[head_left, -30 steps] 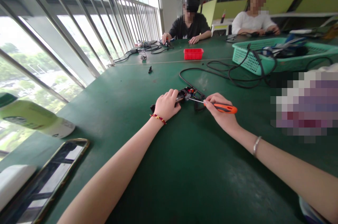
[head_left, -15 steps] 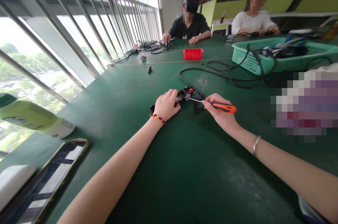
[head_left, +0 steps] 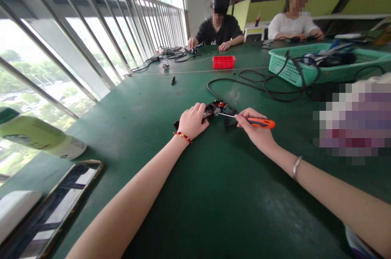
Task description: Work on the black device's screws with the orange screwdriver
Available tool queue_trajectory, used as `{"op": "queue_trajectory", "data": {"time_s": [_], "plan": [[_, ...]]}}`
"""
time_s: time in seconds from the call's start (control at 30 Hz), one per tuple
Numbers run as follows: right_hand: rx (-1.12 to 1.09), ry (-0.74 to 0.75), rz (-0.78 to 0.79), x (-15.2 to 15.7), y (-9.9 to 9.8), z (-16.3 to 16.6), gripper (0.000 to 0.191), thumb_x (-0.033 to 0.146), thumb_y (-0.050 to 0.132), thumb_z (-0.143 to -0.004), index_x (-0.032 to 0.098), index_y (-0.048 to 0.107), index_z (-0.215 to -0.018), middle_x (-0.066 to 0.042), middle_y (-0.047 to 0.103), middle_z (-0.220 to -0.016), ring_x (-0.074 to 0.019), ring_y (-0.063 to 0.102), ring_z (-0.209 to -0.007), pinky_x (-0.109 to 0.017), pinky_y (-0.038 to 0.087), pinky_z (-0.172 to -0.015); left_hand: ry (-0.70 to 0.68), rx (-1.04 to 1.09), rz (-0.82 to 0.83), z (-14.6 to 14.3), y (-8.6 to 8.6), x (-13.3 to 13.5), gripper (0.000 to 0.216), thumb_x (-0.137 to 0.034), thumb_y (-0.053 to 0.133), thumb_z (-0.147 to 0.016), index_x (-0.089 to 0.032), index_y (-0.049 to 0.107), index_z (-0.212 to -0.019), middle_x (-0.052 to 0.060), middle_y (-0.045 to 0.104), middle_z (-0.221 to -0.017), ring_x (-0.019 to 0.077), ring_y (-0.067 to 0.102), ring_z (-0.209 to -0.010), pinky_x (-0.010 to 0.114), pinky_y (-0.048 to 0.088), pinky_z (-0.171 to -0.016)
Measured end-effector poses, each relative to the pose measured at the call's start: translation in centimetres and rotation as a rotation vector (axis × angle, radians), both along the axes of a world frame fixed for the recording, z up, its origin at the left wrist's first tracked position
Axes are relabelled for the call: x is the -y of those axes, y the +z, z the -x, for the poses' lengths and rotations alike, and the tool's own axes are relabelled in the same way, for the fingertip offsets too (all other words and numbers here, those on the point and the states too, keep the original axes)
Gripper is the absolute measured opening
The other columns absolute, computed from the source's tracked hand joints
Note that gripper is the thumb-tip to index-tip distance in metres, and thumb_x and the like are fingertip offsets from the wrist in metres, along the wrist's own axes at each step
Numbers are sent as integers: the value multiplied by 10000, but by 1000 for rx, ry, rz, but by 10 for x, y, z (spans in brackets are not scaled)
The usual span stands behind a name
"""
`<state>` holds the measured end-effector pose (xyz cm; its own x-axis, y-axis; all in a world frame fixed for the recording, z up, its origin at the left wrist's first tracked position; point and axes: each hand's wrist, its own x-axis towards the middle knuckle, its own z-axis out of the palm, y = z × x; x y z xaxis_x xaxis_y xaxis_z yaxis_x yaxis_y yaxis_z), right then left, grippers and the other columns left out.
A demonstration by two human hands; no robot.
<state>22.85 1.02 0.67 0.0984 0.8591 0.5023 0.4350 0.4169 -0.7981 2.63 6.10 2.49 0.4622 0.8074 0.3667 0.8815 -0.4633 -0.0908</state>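
My left hand (head_left: 193,119) is wrapped round a dark, opened-up corded device (head_left: 210,109) lying on the green table (head_left: 195,194). Small coloured wires and metal parts show at its right end; its exact kind cannot be made out, and my palm hides the middle. In my right hand (head_left: 255,128) is a screwdriver (head_left: 260,123) with an orange and black handle. Its thin shaft points left, and the tip is at the wired end of the device; whether it touches a screw is too small to tell. A black cable (head_left: 218,95) runs away from that end.
A red plastic box (head_left: 223,62) stands ahead, with a small black part (head_left: 173,80) to its left. A teal basket (head_left: 285,71) holds cables at the right. A bottle (head_left: 39,132) and a phone (head_left: 61,206) lie at the left. Two people sit across the table.
My right hand and the screwdriver have shifted very slightly to the right. My left hand and the device have stayed in place.
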Motion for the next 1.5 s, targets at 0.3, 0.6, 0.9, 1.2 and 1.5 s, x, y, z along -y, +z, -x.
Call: {"op": "queue_trajectory", "data": {"time_s": [0.3, 0.6, 0.9, 1.2, 1.5], "plan": [[73, 16, -67, 6, 4, 4, 298, 372, 574, -814, 213, 478, -581, 20, 498, -584, -124, 487, -568, -286, 393, -588, 11, 5, 28, -1, 1, 1, 284, -252, 491, -787, -184, 461, -1061, 71, 565, -1051, 215, 573, -939, 302, 448, -750], [-4, 55, -42, 4, 3, 3, 206, 357, 606, -793, 216, 493, -694, 32, 530, -613, -125, 532, -567, -274, 413, -573, -1, 2, 10, 0, 0, 0, 286, -254, 493, -785, -172, 462, -1057, 73, 567, -1036, 220, 574, -933, 309, 448, -739], [-17, 37, 130, 6, 4, 2, 380, 467, 558, -809, 207, 495, -539, 15, 508, -480, -115, 505, -462, -263, 398, -493, 9, 5, 16, -1, 1, 1, 280, -242, 488, -784, -177, 465, -1055, 75, 570, -1048, 219, 572, -940, 306, 447, -744], [69, -11, 20, 5, 5, 2, 369, 420, 584, -799, 211, 413, -547, 54, 433, -460, -97, 427, -457, -264, 357, -521, 17, 3, 34, -1, 2, 1, 285, -244, 483, -785, -183, 462, -1063, 73, 567, -1049, 219, 571, -951, 303, 446, -759], [-112, -9, -5, 5, 2, 8, 231, 293, 663, -726, 229, 443, -754, 56, 492, -658, -88, 484, -523, -233, 397, -496, 24, 0, 31, 0, 1, 1, 276, -256, 486, -790, -184, 460, -1055, 72, 566, -1046, 218, 571, -943, 305, 445, -751]]}}
